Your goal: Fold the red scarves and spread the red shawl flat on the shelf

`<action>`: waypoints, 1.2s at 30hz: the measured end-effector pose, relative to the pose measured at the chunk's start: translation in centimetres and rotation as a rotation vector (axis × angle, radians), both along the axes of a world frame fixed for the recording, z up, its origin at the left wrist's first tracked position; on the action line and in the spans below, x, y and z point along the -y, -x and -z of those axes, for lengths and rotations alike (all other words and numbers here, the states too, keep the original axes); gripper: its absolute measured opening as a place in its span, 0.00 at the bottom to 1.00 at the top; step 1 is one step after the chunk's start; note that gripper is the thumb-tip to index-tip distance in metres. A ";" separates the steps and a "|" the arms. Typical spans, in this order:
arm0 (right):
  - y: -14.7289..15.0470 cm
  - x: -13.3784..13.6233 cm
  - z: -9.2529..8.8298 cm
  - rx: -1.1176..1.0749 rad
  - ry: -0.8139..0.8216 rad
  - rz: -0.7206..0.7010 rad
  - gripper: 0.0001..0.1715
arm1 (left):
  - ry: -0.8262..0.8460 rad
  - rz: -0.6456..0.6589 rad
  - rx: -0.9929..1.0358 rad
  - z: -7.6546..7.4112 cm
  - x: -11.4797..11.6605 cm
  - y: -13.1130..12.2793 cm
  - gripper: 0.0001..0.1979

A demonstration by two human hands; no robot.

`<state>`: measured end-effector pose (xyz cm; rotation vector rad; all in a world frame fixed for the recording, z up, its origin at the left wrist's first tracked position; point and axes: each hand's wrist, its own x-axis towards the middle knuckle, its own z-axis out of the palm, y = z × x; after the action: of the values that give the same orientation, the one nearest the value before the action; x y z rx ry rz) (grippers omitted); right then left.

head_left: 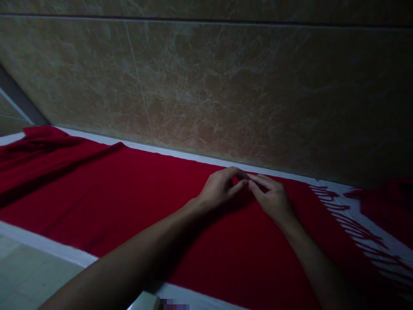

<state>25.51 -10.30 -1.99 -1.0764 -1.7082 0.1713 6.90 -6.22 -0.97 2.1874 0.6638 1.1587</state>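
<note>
A red scarf (151, 189) with a twisted fringe (348, 219) on its right end lies spread over a white cloth. My left hand (221, 185) is above the scarf near its far edge, thumb and fingers closed in a pinch. Against its fingertips, my right hand (272, 198) is pinched too. The fingertips of both hands meet, and anything between them is too small or dark to make out. Toward the left end the scarf is rumpled into folds.
A brown marbled tile wall (206, 86) rises right behind the scarf. More dark red fabric (387, 206) lies at the right. The white cloth (48, 243) shows along the near edge, above a pale tiled floor (26, 275). A pale box-like object (146, 300) is at the bottom.
</note>
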 end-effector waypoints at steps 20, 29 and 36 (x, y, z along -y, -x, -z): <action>0.1 0.1 -0.1 0.007 0.001 0.002 0.14 | 0.017 -0.009 -0.013 0.2 0.0 -0.2 0.08; 0.1 0.2 -0.2 -0.005 0.020 0.000 0.13 | 0.023 -0.015 -0.046 0.2 -0.1 0.0 0.09; 0.2 0.1 -0.2 -0.017 0.025 -0.008 0.12 | 0.028 -0.026 -0.057 0.1 -0.1 0.0 0.09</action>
<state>25.27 -10.43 -1.81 -1.0840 -1.6990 0.2066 6.92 -6.11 -1.10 2.2015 0.7298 1.0971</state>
